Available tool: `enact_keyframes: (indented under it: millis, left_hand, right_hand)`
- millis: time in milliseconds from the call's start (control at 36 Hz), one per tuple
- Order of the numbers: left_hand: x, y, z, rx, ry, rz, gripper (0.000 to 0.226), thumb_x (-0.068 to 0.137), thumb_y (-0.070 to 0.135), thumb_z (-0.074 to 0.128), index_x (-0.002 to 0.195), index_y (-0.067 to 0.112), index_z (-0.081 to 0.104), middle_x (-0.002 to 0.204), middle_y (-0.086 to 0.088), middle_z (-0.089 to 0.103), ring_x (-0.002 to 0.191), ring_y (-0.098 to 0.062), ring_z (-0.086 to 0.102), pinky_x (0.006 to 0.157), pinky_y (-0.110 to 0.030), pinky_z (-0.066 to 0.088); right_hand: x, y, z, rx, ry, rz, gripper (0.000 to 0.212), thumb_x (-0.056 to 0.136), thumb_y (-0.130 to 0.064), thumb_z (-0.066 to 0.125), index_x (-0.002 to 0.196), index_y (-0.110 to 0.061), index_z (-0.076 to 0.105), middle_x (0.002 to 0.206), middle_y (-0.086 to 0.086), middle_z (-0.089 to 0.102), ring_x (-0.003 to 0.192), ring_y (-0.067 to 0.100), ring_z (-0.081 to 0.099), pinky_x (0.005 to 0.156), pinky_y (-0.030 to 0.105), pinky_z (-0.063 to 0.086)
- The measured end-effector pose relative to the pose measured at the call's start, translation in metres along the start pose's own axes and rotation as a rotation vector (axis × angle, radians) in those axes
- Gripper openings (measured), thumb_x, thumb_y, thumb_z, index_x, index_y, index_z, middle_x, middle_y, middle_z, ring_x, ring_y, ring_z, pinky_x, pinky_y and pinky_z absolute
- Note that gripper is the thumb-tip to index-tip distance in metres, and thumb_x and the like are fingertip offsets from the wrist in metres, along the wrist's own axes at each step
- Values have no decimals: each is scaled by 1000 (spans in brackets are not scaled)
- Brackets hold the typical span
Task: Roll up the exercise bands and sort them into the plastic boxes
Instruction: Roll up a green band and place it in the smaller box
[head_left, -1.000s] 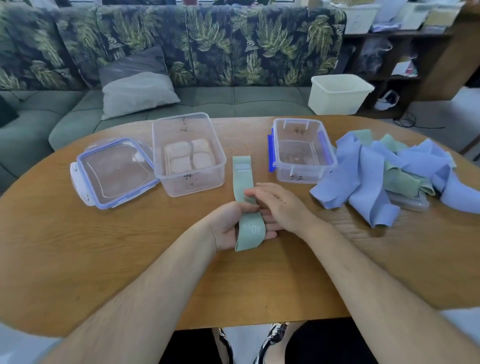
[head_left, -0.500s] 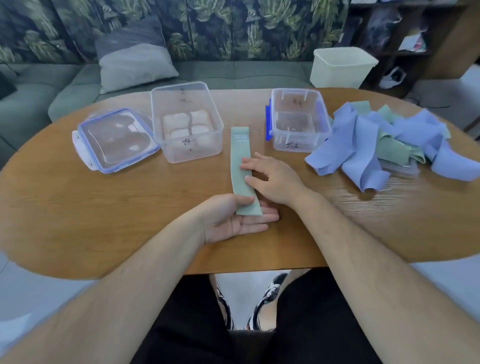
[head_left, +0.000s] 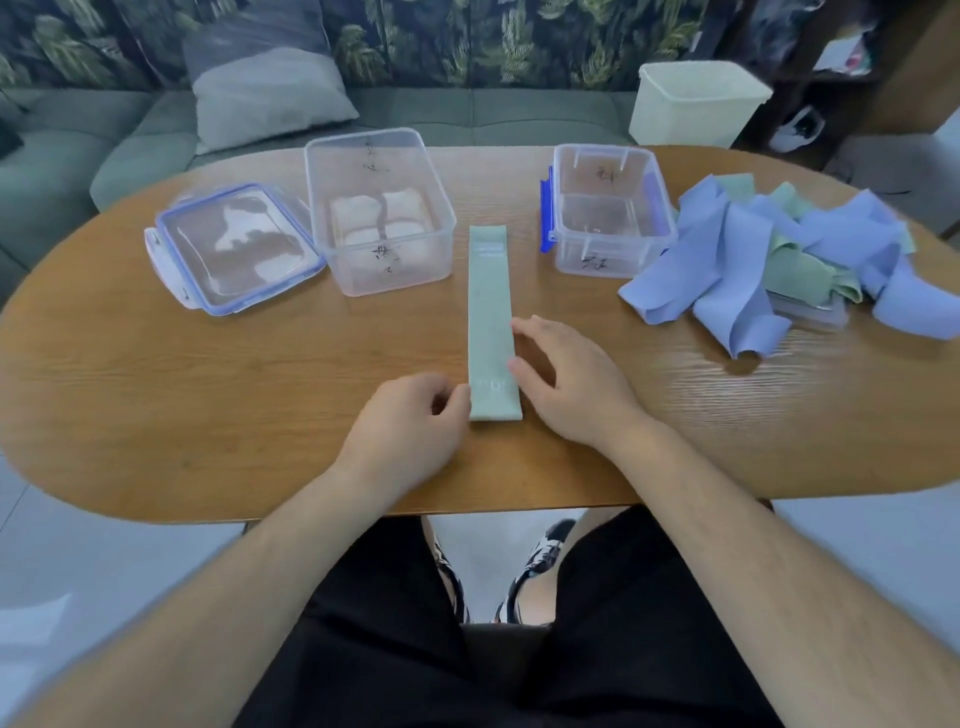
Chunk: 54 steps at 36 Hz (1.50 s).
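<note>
Though hands flank green band, its print unreadable.

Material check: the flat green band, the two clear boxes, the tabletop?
green band: looks like matte elastic fabric; it lies limp and flat, with faint print. Rubber content can't be told.
left clear box and right clear box: rigid transparent plastic, glossy; the table shows through the walls.
tabletop: wood or wood veneer with a satin sheen; grain lines are visible.
</note>
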<state>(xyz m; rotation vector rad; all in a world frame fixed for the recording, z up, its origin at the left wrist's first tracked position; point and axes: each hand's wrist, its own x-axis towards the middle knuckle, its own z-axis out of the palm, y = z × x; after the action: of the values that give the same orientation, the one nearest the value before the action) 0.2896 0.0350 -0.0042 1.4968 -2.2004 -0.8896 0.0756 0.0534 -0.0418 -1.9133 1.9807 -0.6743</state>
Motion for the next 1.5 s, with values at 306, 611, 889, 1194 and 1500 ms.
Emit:
enact_keyframes:
  millis: [306, 611, 889, 1194, 1500]
  left_hand:
    - [23, -35, 24, 238, 116, 386, 47, 96, 50, 45, 133, 25, 58, 150, 12, 49, 143, -8, 37, 111, -33, 30]
    - [34, -29, 21, 115, 126, 302, 49, 91, 46, 53, 136, 28, 54, 149, 15, 49, 145, -5, 35, 115, -34, 27]
    - [92, -6, 25, 130, 90, 193, 58, 98, 44, 53, 151, 20, 41, 158, 3, 41, 149, -14, 30, 122, -39, 22]
    - [111, -4, 30, 83, 142, 186, 59, 93, 42, 58, 146, 20, 45, 150, 2, 50, 142, -17, 41, 118, -45, 32]
    - [118, -9, 32, 95, 99, 218, 60, 94, 36, 55, 150, 20, 41, 154, 2, 46, 146, -17, 36, 120, -44, 28]
  right_hand:
    - [-9, -3, 3, -104, 30, -98, 50, 102, -43, 50, 149, -25, 47, 155, -13, 45, 149, 2, 26, 122, 28, 21]
    - [-10, -7, 1, -25, 46, -38, 52, 99, -45, 55, 147, -28, 49, 155, -12, 44, 148, 3, 28, 123, 34, 24]
    - [47, -4, -4, -48, 41, 98, 60, 101, -47, 50, 155, -25, 36, 161, -6, 37, 151, 11, 25, 123, 39, 22]
    - [66, 0, -4, -34, 64, 97, 58, 99, -42, 55, 153, -25, 40, 159, -5, 39, 150, 11, 28, 122, 36, 21]
    - [61, 1, -4, -37, 78, 45, 57, 98, -39, 57, 151, -25, 43, 157, -6, 43, 149, 10, 29, 121, 38, 25]
